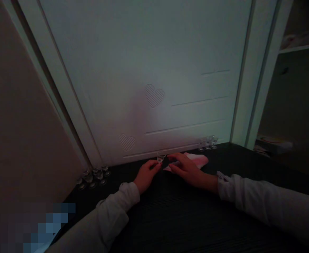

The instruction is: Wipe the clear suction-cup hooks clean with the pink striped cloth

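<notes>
A small clear stemmed glass (160, 156) is pinched between the thumb and fingers of my left hand (147, 174), low in front of the white panel. Just right of it, my right hand (186, 171) has its fingers apart and reaching toward the glass. Under and behind that hand lies a pink and white cloth (201, 160) on the dark table (167, 214). Whether the right palm touches the cloth is hidden. Dim light blurs the glass's edges.
Several small glasses (92, 176) stand grouped at the table's left end. More little glasses (208, 142) stand against the white panel (186, 45) at back right. A brown wall (25, 116) borders the left side. Papers or books (272, 142) lie on a shelf at right.
</notes>
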`<action>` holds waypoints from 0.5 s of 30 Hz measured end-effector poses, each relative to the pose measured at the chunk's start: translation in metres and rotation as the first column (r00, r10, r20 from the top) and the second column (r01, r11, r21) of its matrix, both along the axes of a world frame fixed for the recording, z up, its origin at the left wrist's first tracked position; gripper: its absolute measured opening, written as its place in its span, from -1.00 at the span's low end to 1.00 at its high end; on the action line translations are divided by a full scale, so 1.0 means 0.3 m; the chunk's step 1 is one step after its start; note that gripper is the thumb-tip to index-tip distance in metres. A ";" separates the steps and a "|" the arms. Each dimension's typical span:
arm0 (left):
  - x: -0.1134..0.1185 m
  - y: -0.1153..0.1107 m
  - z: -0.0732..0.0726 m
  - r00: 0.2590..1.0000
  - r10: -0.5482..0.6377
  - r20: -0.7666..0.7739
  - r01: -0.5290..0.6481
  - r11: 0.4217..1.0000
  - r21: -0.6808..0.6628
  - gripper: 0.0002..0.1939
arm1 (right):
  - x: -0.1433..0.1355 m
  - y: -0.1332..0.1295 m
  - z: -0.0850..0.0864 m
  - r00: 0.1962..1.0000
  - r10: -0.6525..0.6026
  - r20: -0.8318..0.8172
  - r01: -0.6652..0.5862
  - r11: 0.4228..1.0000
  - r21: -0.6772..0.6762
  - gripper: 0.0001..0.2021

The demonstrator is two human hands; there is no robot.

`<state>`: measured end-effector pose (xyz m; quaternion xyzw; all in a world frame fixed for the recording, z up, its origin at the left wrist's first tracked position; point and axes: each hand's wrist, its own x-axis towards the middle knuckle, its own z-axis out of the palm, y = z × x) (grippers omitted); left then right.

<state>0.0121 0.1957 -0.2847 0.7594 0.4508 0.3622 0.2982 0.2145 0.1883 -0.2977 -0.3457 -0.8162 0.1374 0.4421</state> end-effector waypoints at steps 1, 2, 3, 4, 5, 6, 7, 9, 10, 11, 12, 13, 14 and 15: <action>0.002 -0.007 0.004 1.000 -0.021 -0.004 0.021 1.000 0.016 -0.76 | -0.007 0.003 -0.005 0.999 -0.026 -0.030 0.025 0.999 -0.024 -0.64; 0.004 -0.013 0.008 0.999 -0.044 -0.013 0.045 0.999 0.029 -0.76 | -0.013 0.005 -0.009 0.998 -0.034 -0.043 0.033 0.999 -0.037 -0.63; 0.005 -0.018 0.012 0.997 -0.068 -0.028 0.069 0.997 0.036 -0.75 | -0.018 0.006 -0.010 0.998 -0.032 -0.055 0.030 0.998 -0.049 -0.63; 0.007 -0.024 0.015 0.995 -0.089 -0.047 0.091 0.995 0.041 -0.75 | -0.023 0.006 -0.010 0.997 -0.024 -0.067 0.020 0.998 -0.060 -0.64; 0.009 -0.028 0.018 0.992 -0.108 -0.070 0.111 0.993 0.043 -0.75 | -0.028 0.003 -0.007 0.997 -0.013 -0.079 0.008 0.998 -0.068 -0.66; 0.010 -0.032 0.021 0.988 -0.122 -0.094 0.126 0.991 0.044 -0.76 | -0.032 -0.002 -0.003 0.996 -0.002 -0.093 -0.005 0.997 -0.076 -0.69; 0.012 -0.035 0.022 0.984 -0.129 -0.119 0.135 0.990 0.046 -0.76 | -0.036 -0.008 0.001 0.994 0.007 -0.108 -0.016 0.996 -0.085 -0.71; 0.015 -0.039 0.022 0.980 -0.115 -0.161 0.125 0.991 0.055 -0.74 | -0.044 -0.022 0.008 0.989 0.012 -0.148 -0.028 0.994 -0.109 -0.74; 0.016 -0.039 0.020 0.979 -0.096 -0.178 0.109 0.992 0.060 -0.70 | -0.048 -0.028 0.010 0.985 0.006 -0.172 -0.028 0.992 -0.124 -0.75; 0.016 -0.039 0.019 0.978 -0.073 -0.193 0.087 0.994 0.065 -0.64 | -0.051 -0.032 0.010 0.980 -0.005 -0.200 -0.024 0.990 -0.141 -0.76; 0.017 -0.038 0.017 0.977 -0.051 -0.208 0.066 0.995 0.069 -0.58 | -0.054 -0.034 0.010 0.973 -0.020 -0.229 -0.017 0.987 -0.158 -0.76; 0.016 -0.037 0.015 0.974 -0.035 -0.224 0.052 0.996 0.071 -0.51 | -0.057 -0.034 0.008 0.966 -0.037 -0.257 -0.009 0.984 -0.176 -0.76; 0.016 -0.036 0.014 0.970 -0.028 -0.242 0.046 0.996 0.072 -0.46 | -0.058 -0.030 0.007 0.957 -0.056 -0.284 0.001 0.981 -0.192 -0.76; 0.016 -0.034 0.013 0.965 -0.030 -0.262 0.050 0.996 0.071 -0.42 | -0.057 -0.022 0.007 0.948 -0.076 -0.309 0.012 0.979 -0.204 -0.75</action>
